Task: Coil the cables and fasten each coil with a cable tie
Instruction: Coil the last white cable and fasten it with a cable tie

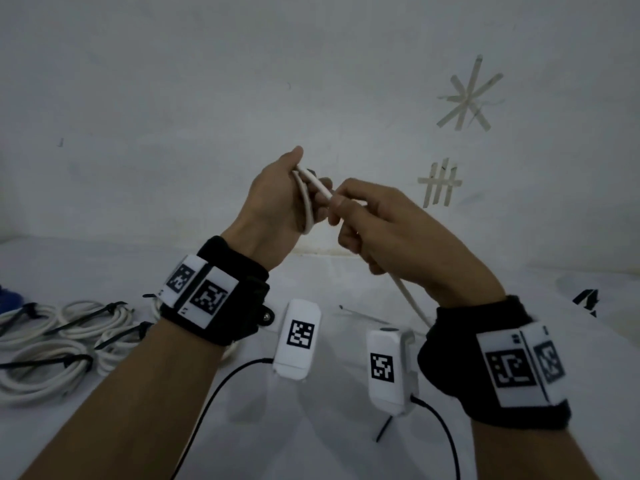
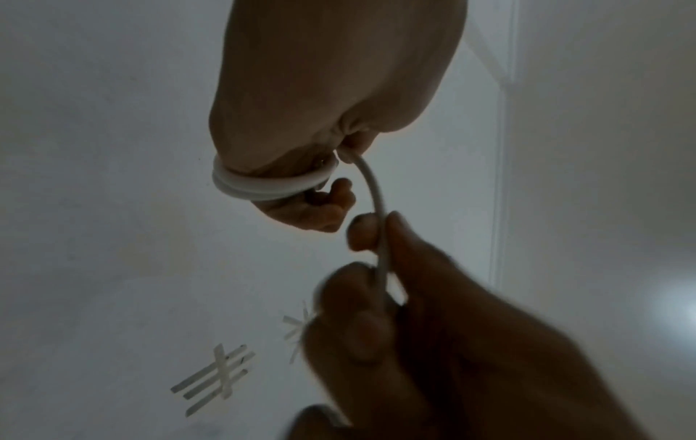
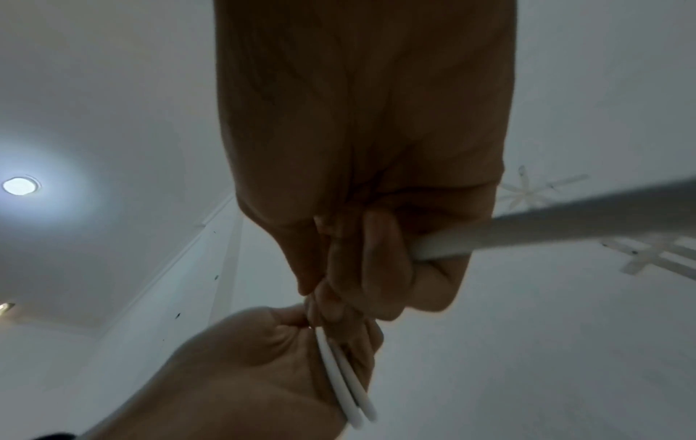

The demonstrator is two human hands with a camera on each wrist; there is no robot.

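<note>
My left hand point(image 1: 304, 199) is raised in front of the wall and grips two loops of white cable point(image 1: 308, 209) wound round its palm. In the left wrist view the loops point(image 2: 263, 186) circle the hand point(image 2: 331, 205). Close to its right, my right hand point(image 1: 341, 209) pinches the same cable between thumb and fingers. In the right wrist view the cable point(image 3: 527, 232) runs out of that fist point(image 3: 361, 268). The free length point(image 1: 412, 303) hangs from my right hand down to the table.
Several coiled white cables point(image 1: 52, 344) fastened with black ties lie on the white table at the left. A loose black tie point(image 1: 383, 429) lies near the front and more dark ties point(image 1: 586, 301) at the right edge. Tape marks point(image 1: 467, 95) are stuck on the wall behind.
</note>
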